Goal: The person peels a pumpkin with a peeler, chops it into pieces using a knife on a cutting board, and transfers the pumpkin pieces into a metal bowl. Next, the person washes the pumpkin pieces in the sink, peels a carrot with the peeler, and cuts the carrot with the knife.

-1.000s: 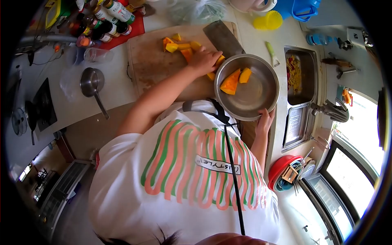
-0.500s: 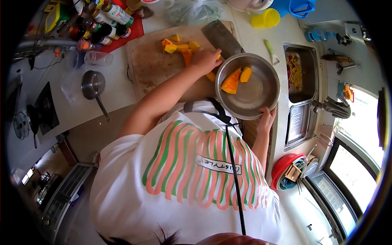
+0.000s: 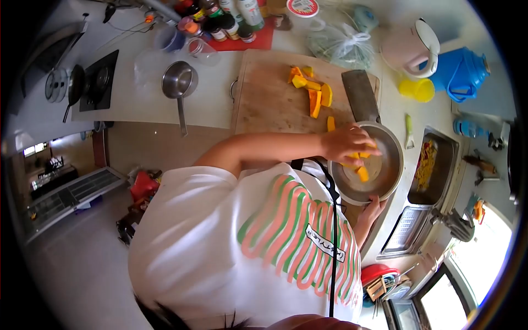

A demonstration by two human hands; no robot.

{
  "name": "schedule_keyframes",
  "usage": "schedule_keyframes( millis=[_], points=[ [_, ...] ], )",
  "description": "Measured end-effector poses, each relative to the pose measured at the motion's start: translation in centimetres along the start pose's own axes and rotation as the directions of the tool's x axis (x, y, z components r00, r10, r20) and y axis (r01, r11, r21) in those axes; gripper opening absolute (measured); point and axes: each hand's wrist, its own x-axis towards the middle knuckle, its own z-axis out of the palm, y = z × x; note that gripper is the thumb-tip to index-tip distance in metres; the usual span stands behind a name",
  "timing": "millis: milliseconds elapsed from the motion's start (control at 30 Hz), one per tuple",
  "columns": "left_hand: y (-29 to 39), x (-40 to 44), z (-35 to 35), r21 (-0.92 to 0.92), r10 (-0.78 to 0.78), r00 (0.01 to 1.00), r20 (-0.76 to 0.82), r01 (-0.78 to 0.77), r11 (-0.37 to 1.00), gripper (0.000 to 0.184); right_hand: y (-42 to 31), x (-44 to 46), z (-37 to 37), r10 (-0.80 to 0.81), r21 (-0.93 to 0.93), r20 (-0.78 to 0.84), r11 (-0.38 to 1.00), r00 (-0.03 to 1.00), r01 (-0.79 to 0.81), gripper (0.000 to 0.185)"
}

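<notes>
A round metal bowl (image 3: 389, 181) holds cut pumpkin pieces (image 3: 362, 174). My left hand (image 3: 346, 146) reaches over its near left side, fingers apart and pointing down among the pieces, partly covering them. The bowl's lower rim is gripped by my right hand (image 3: 374, 209); the fingers underneath are hidden. More pumpkin chunks (image 3: 314, 103) lie on the wooden cutting board (image 3: 264, 99), one close to the bowl. A broad-bladed cleaver (image 3: 358, 93) rests along the board's right side, its handle end by the bowl's rim.
Left of the board stands a small saucepan (image 3: 178, 81), with bottles on a red mat (image 3: 264, 39) beyond it. A knotted plastic bag (image 3: 344, 47), kettle (image 3: 404, 47) and yellow cup (image 3: 421, 89) stand behind. To the right are a peeler (image 3: 409, 132) and the sink (image 3: 446, 159), holding scraps.
My left hand has moved from the board to inside the bowl, where another pumpkin piece now lies. My right hand still holds the rim. The view has shifted left.
</notes>
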Motion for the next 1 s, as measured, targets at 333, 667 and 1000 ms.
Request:
schedule_keyframes(
  millis=[333,667,1000],
  points=[
    [-7.4,-11.7,-1.3,0.445,-0.198,0.948,0.248,0.07,0.893,0.036,-1.1,-2.5,-0.5,0.069,0.023,-0.106,0.997,0.992,-0.067,0.046],
    [1.2,-2.4,-3.1,0.387,-0.248,0.966,0.068,0.204,0.899,0.054,-2.4,-0.9,2.5,0.048,-0.029,0.069,0.999,0.997,-0.046,0.058],
    [-8.5,-8.5,-7.2,0.638,-0.778,0.616,-0.127,0.651,0.411,0.066,-1.9,-1.0,3.8,0.063,0.015,0.113,0.998,0.992,-0.065,0.055]
  ],
)
